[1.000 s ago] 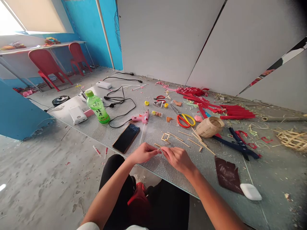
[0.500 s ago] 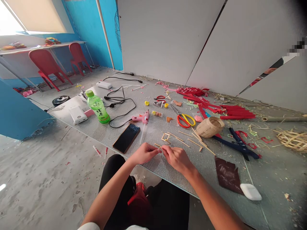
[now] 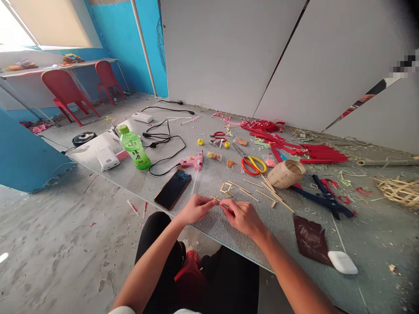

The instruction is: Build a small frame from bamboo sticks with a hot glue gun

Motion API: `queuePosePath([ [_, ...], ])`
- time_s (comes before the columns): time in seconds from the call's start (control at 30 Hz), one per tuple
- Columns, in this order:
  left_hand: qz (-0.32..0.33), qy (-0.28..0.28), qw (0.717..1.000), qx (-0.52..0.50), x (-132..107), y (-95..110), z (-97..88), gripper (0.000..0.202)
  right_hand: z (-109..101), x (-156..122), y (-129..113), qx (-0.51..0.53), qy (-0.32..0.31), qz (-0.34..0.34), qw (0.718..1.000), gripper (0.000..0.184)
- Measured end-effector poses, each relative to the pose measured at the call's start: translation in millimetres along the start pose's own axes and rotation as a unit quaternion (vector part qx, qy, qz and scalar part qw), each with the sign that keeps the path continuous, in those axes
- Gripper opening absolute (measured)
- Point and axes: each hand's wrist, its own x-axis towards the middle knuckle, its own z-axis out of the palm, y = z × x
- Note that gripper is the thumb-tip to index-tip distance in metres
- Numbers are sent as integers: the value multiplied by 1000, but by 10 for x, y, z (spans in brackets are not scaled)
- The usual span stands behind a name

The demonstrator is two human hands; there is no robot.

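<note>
Near the table's front edge, my left hand pinches a thin bamboo stick between thumb and forefinger. My right hand is closed close beside it, its fingertips pressed together at the right end of the small sticks; exactly what it grips is partly hidden by the fingers. Just beyond the fingertips lies a small square frame of sticks. Several loose bamboo sticks are spread to its right. A pink glue gun rests behind my left hand, with a clear glue stick near it.
A black phone and a green tea bottle stand left of my hands. To the right are scissors, a woven bamboo cup, dark blue cutters, a brown sheet and a white case. Red strips lie behind.
The fingers have shifted slightly, and more of the light stick now shows above the left fingertips. Both hands stay at the same spot; other things on the table have not moved.
</note>
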Motion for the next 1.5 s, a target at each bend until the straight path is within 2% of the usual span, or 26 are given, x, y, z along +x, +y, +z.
queuePosePath([
  [0.23, 34, 127, 983, -130, 15, -106, -12, 60, 62, -27, 49, 16, -23, 41, 999, 28],
  [0.37, 47, 135, 980, -137, 26, -128, 3, 58, 114, -45, 58, 28, -25, 90, 995, 29],
  [0.53, 39, 122, 985, -117, 13, -131, 67, 57, 107, -31, 33, 112, -11, 158, 981, 30],
  [0.63, 43, 128, 986, -101, 5, -153, 75, 58, 84, 10, -16, 193, 9, 218, 956, 33],
  [0.73, 49, 129, 987, -77, 3, -163, 65, 60, 97, 61, -108, 295, -2, 268, 917, 40],
  [0.93, 50, 71, 994, -68, -4, -134, 54, 55, 171, 118, -323, 442, -55, 312, 839, 44],
  [1.0, 48, 62, 994, -75, -4, -122, 50, 54, 158, 113, -348, 471, -50, 326, 818, 43],
  [1.07, 41, 50, 994, -86, -2, -107, 44, 54, 126, 104, -347, 448, -9, 326, 832, 40],
  [1.13, 34, 33, 994, -95, 0, -87, 37, 55, 86, 99, -336, 394, 35, 303, 867, 34],
  [1.2, 30, 13, 995, -98, -3, -66, 26, 56, 51, 99, -327, 376, 43, 276, 883, 37],
  [1.27, 26, -5, 995, -98, -10, -54, 12, 55, 27, 105, -320, 386, 36, 266, 883, 43],
  [1.43, 17, -27, 995, -91, -22, -54, -22, 50, 22, 113, -282, 368, 60, 261, 890, 41],
  [1.5, 11, -31, 995, -91, -20, -44, -24, 48, 35, 113, -264, 392, 46, 271, 878, 39],
])
